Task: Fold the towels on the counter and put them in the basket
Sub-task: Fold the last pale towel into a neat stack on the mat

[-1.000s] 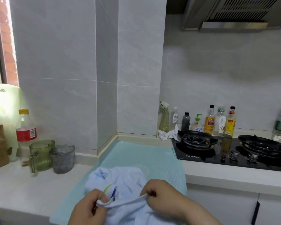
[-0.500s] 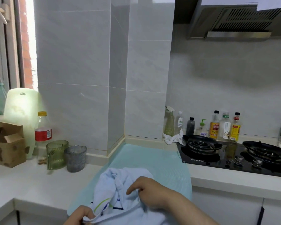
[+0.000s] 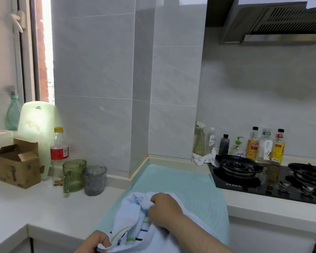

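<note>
With left grip (image 3: pixel 97 242) and right grip (image 3: pixel 163 209) both pinching the towel (image 3: pixel 130 214), we should pull its edge taut before folding.

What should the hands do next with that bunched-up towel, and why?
Probably draw the hands apart to stretch the towel flat over the teal mat. The left hand pinches one edge and the right hand grips a crumpled bunch, so the cloth lies in a heap with no clean edge to fold along.
</note>
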A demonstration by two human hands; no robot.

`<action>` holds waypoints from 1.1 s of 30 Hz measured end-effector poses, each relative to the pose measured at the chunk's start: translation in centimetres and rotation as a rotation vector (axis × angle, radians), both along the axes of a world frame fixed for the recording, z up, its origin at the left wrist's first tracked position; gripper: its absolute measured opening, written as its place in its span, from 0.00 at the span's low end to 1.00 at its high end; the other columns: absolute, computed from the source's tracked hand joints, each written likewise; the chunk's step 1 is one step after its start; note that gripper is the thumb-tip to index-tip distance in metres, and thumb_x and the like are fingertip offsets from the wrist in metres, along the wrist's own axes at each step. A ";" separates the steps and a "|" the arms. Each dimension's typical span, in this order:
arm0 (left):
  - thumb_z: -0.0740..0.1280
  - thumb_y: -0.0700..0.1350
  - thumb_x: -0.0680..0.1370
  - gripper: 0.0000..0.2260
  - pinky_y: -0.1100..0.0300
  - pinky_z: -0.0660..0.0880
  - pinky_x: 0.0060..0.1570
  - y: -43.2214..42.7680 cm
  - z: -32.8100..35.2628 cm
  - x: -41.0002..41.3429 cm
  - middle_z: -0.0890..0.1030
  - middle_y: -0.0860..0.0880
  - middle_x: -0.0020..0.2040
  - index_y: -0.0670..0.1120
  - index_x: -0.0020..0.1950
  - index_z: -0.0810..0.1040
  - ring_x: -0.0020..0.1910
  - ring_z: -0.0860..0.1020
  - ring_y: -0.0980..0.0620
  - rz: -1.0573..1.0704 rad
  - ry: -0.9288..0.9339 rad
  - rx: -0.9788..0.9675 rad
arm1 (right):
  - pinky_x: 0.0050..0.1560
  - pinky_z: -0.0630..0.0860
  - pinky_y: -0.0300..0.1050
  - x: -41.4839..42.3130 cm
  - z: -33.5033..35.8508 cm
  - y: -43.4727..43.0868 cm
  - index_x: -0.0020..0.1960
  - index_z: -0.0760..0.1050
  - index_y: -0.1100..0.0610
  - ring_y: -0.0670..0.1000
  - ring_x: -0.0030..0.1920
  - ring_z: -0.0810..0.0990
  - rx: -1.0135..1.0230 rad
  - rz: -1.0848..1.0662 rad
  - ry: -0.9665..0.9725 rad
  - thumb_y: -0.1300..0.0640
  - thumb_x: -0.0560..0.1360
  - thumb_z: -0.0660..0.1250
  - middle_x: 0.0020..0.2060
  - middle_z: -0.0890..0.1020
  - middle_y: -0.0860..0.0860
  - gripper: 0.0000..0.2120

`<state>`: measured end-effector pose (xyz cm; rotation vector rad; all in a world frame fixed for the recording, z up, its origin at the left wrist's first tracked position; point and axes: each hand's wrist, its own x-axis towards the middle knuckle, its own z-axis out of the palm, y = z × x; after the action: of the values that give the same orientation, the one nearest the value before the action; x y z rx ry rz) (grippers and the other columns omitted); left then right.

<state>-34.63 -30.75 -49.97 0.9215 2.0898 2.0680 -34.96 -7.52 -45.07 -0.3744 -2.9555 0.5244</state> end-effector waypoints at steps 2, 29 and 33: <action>0.67 0.36 0.67 0.08 0.64 0.63 0.27 0.6 -0.4 0.4 0.72 0.46 0.26 0.38 0.30 0.70 0.25 0.71 0.53 0.118 0.081 0.024 | 0.37 0.65 0.41 -0.2 0.5 1.1 0.32 0.67 0.51 0.53 0.41 0.72 -0.109 -0.056 0.145 0.63 0.70 0.61 0.32 0.72 0.47 0.11; 0.55 0.34 0.74 0.07 0.55 0.64 0.33 6.0 20.3 -5.1 0.71 0.43 0.33 0.40 0.38 0.68 0.34 0.68 0.44 0.653 0.463 0.053 | 0.31 0.60 0.42 10.4 19.1 14.3 0.36 0.64 0.55 0.50 0.31 0.63 -0.344 -0.370 0.668 0.63 0.73 0.61 0.30 0.68 0.52 0.10; 0.52 0.42 0.68 0.08 0.54 0.66 0.34 6.6 22.0 -5.0 0.73 0.43 0.33 0.42 0.36 0.70 0.34 0.69 0.45 0.599 0.526 0.062 | 0.25 0.61 0.38 11.7 21.6 14.6 0.38 0.74 0.57 0.51 0.27 0.67 -0.495 -0.355 0.706 0.71 0.68 0.51 0.34 0.76 0.59 0.16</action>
<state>-39.67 -24.12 -27.95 1.0316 2.8786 2.3511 -23.28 7.10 -23.47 -0.5921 -2.0104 1.0683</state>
